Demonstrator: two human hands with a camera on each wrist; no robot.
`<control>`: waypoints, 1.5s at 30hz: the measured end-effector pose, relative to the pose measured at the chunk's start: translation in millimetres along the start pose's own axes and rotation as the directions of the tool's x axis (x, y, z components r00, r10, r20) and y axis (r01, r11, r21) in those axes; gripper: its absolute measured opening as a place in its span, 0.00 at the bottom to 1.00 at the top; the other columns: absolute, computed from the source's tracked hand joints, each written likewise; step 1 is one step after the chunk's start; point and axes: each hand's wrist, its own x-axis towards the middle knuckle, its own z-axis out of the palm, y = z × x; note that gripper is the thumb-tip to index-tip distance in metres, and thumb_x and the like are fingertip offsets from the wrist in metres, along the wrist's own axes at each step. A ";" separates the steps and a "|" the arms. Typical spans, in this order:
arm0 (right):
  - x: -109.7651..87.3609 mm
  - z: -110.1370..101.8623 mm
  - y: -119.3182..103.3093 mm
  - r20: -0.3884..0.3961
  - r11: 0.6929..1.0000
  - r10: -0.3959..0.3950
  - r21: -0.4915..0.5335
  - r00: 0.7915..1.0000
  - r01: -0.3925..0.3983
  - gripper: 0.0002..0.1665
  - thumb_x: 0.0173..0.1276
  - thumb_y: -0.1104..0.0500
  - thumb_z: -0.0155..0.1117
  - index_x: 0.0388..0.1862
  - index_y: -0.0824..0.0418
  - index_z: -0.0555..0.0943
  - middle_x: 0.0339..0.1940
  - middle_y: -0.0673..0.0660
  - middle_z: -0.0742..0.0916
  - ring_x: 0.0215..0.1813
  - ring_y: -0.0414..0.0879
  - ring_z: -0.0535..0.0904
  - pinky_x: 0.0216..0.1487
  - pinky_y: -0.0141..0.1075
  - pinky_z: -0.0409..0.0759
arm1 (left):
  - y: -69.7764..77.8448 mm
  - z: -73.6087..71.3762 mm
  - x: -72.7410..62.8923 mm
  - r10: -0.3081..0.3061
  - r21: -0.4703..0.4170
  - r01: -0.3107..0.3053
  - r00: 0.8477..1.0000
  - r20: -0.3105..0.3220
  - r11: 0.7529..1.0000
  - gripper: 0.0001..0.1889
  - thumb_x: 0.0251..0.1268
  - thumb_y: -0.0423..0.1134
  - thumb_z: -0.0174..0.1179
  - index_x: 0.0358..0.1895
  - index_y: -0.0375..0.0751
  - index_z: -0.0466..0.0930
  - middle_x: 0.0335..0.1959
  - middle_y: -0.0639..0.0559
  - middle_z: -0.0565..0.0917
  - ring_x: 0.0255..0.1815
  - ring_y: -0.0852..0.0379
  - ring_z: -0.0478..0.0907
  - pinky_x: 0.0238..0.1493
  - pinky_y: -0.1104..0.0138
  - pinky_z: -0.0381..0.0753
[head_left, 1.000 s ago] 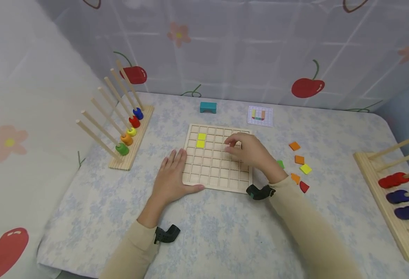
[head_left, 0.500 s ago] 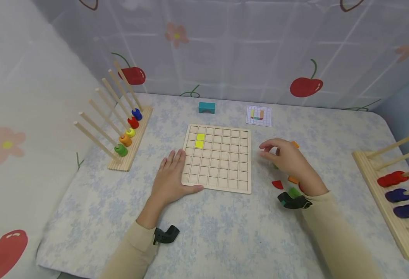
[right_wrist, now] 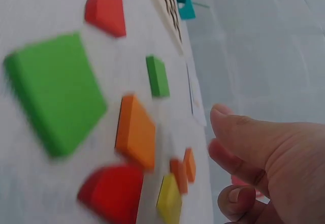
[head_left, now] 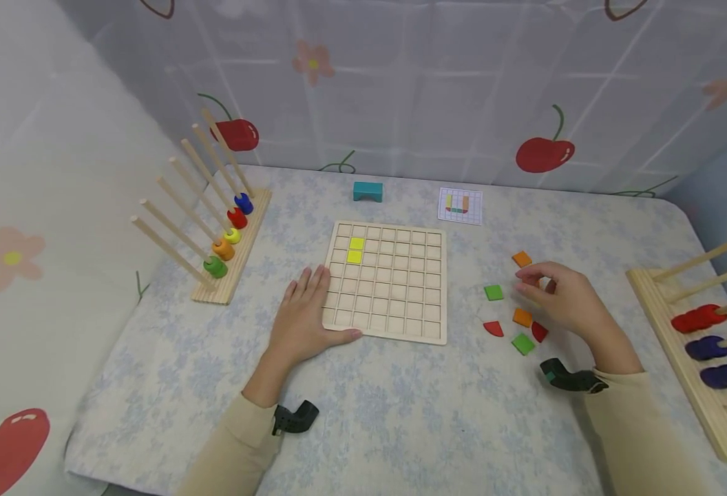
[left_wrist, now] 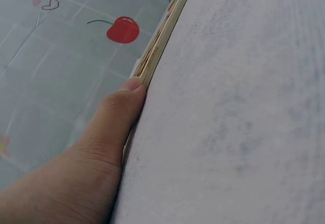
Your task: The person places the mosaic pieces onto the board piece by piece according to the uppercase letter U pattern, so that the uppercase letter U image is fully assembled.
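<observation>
My left hand (head_left: 304, 320) rests at the lower left of a wooden grid board (head_left: 394, 289), fingers straight along its side, thumb on its front edge (left_wrist: 157, 49). Two yellow square tiles (head_left: 356, 250) sit in its grid, one below the other. To the right, my right hand (head_left: 564, 300) hovers over loose tiles, fingers loosely bent, nothing visible between them. Below it in the right wrist view lies a yellow tile (right_wrist: 169, 201), hidden by the hand in the head view. Around it lie orange tiles (head_left: 522, 317), green squares (head_left: 493, 293) and red quarter-round tiles (head_left: 493, 328).
A patterned card (head_left: 460, 207) and a teal block (head_left: 367, 191) lie behind the board. At left stands a wooden peg rack (head_left: 248, 241) with coloured rings; another peg rack (head_left: 667, 331) stands at right. A printed curtain (head_left: 413, 103) hangs behind.
My right hand has moved right from over the board to above the loose tiles, uncovering the board's right part and several tiles. The left hand stays on the board.
</observation>
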 end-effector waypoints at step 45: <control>-21.7 5.1 47.8 -0.076 0.991 0.122 -0.038 0.990 -0.126 0.24 0.68 0.44 0.66 0.52 0.61 0.82 0.43 0.60 0.83 0.39 0.50 0.72 0.32 0.34 0.69 | 0.9 -1.0 0.1 0.000 -0.003 0.000 1.000 0.000 1.000 0.71 0.40 0.84 0.57 0.81 0.43 0.40 0.83 0.49 0.44 0.84 0.49 0.34 0.82 0.50 0.38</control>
